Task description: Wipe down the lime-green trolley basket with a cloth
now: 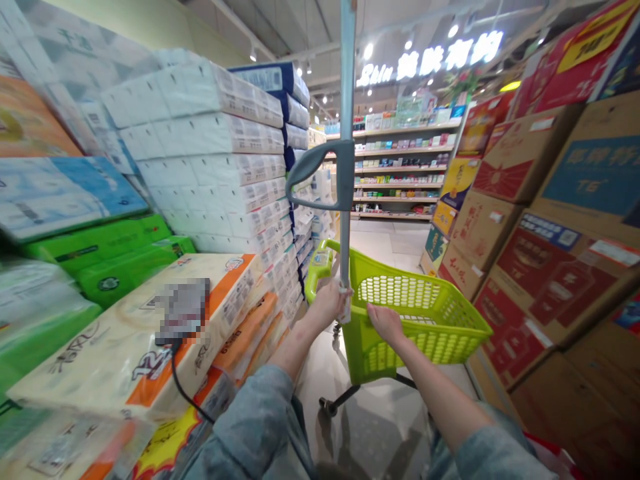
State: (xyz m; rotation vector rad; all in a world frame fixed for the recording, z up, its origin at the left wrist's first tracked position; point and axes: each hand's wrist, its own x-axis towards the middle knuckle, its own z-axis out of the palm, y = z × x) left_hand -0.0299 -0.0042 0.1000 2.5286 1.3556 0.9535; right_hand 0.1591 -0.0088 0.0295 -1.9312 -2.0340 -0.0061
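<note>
A lime-green shopping cart (425,320) with a perforated basket and dark wheeled legs stands in front of me. A grey pole (345,233) with a grey looped handle (320,177) rises upright at its near left side. My left hand (330,300) is closed at the lower end of the pole, with a crumpled whitish wipe or tissue (345,310) between it and the pole. Fingers curled, my right hand (385,323) grips the near rim of the basket. No goods are visible inside the basket.
Stacked white tissue packs (200,133) rise on the left. Nearer, a blurred device (185,310) with a black cable lies on a cream tissue pack (100,360). Cardboard cartons (520,247) line the right side. Stocked shelves (400,167) stand beyond the tiled floor (385,240).
</note>
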